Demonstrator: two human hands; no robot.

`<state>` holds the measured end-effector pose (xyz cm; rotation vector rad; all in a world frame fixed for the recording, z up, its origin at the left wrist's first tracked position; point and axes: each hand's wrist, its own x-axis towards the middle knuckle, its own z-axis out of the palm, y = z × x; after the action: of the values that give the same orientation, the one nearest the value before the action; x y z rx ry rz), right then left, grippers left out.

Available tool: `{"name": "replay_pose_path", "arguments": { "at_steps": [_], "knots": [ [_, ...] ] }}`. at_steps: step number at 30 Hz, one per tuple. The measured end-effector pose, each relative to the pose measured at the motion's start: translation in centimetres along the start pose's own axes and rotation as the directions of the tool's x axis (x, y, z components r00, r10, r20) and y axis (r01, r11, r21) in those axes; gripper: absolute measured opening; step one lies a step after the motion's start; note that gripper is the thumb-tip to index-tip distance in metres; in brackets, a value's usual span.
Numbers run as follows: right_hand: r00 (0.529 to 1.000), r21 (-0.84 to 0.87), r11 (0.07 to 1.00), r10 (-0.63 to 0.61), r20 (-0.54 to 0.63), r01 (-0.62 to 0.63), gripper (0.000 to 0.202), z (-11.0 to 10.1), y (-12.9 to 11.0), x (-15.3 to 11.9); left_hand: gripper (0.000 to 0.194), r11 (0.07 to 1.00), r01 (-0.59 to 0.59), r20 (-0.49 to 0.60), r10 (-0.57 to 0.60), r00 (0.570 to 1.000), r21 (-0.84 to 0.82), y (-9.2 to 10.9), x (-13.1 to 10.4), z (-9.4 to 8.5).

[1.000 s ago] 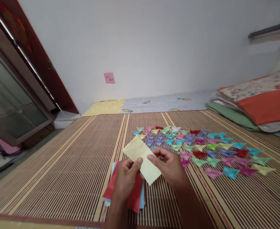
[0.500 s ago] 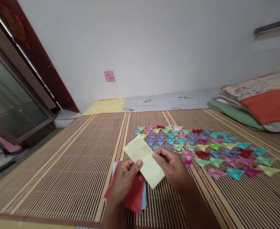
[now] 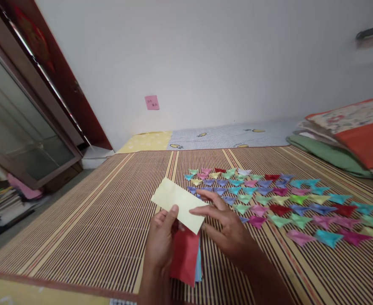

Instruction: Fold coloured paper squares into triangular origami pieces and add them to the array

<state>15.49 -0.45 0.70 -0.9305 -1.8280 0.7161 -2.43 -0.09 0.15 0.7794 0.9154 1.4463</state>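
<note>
My left hand (image 3: pixel 163 231) pinches a pale yellow sheet of paper (image 3: pixel 180 202) near its lower edge, thumb on top. The sheet is held tilted in the air as a long rectangle. My right hand (image 3: pixel 226 222) is at the sheet's right end with its fingers apart; the index fingertip lies over the paper. Below the hands, a stack of coloured paper (image 3: pixel 186 258) rests on the mat, red on top with blue edges showing; my left hand covers part of it.
Rows of small folded paper pieces (image 3: pixel 280 221) in many colours spread over the right of the striped mat (image 3: pixel 94 220). Folded bedding (image 3: pixel 357 140) lies at the far right. A pink note (image 3: pixel 152 102) is on the wall behind. Books (image 3: pixel 4 201) are stacked at the left.
The yellow sheet has gone from an opened shape with a middle crease to a narrower rectangle. My right hand has loosened its pinch and spread its fingers. The view has shifted slightly left.
</note>
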Motion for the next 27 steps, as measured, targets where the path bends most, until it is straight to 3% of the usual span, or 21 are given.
{"name": "replay_pose_path", "arguments": {
  "at_steps": [6,12,18,27],
  "knots": [
    [0.987,0.066,0.998,-0.009,-0.16,0.02,0.015,1.0,0.1,0.6,0.029,1.0,0.014,0.058,-0.014,0.998,-0.006,0.1,-0.2,0.8],
    [0.951,0.09,0.996,0.054,-0.304,-0.028,0.017,1.7,-0.1,0.7,0.034,0.998,0.044,0.094,-0.04,0.995,-0.043,0.3,-0.4,1.5],
    [0.925,0.086,0.984,0.176,-0.336,-0.156,0.019,1.9,-0.5,0.7,0.037,0.999,0.035,0.165,-0.038,0.986,0.017,-0.1,-0.5,1.7],
    [0.902,0.033,0.975,0.218,-0.374,-0.222,0.022,1.7,-0.4,0.5,0.035,0.99,0.002,0.148,-0.023,0.989,0.14,-1.2,-0.1,1.1]
  ]
}}
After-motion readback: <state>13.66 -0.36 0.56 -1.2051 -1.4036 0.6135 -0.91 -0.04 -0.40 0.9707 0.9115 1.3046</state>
